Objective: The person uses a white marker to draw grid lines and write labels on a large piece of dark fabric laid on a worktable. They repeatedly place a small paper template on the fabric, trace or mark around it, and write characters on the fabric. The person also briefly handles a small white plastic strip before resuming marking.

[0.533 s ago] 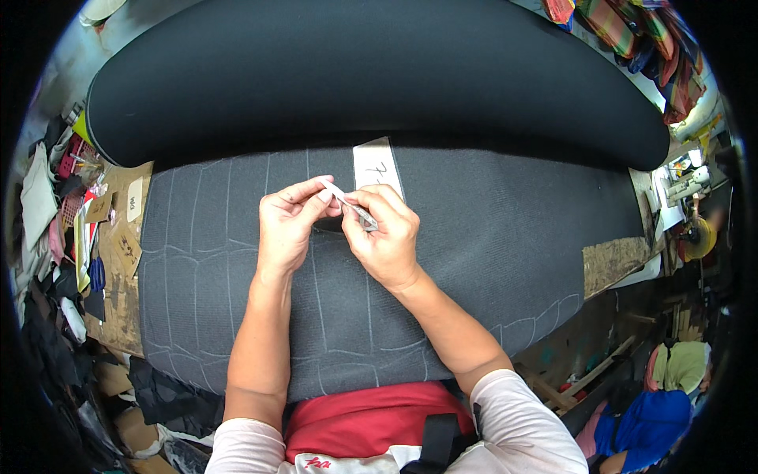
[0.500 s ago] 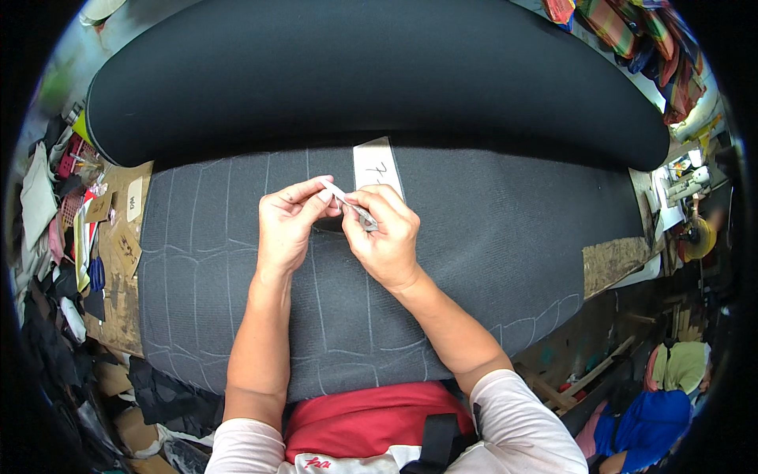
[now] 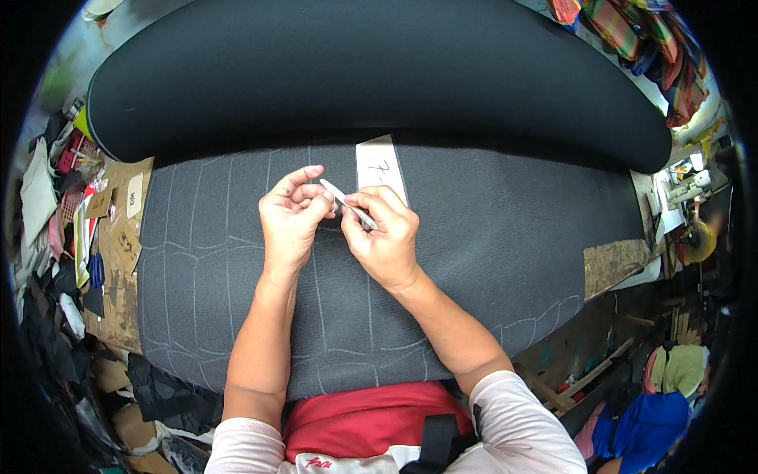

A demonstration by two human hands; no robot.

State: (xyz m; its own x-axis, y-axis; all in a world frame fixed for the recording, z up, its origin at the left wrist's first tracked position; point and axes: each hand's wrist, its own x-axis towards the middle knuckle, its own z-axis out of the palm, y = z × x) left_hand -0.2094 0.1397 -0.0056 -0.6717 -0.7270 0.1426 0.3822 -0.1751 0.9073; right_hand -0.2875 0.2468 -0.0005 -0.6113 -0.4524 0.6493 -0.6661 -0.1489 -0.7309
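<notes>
My left hand and my right hand meet over a sheet of dark grey fabric marked with pale chalk outlines. Together they pinch a thin white marking stick, which points up and to the left. The left fingertips hold its upper end and the right fingers grip its lower part. Just behind the hands lies a pale cardboard template, flat on the fabric.
A large black fabric roll lies across the far side of the table. Cardboard pieces and small tools crowd the left edge. Coloured cloth hangs at the top right, and a sewing machine stands at the right.
Both hands stay at the same spot over the fabric, with only a slight shift of the fingers on the white stick.
</notes>
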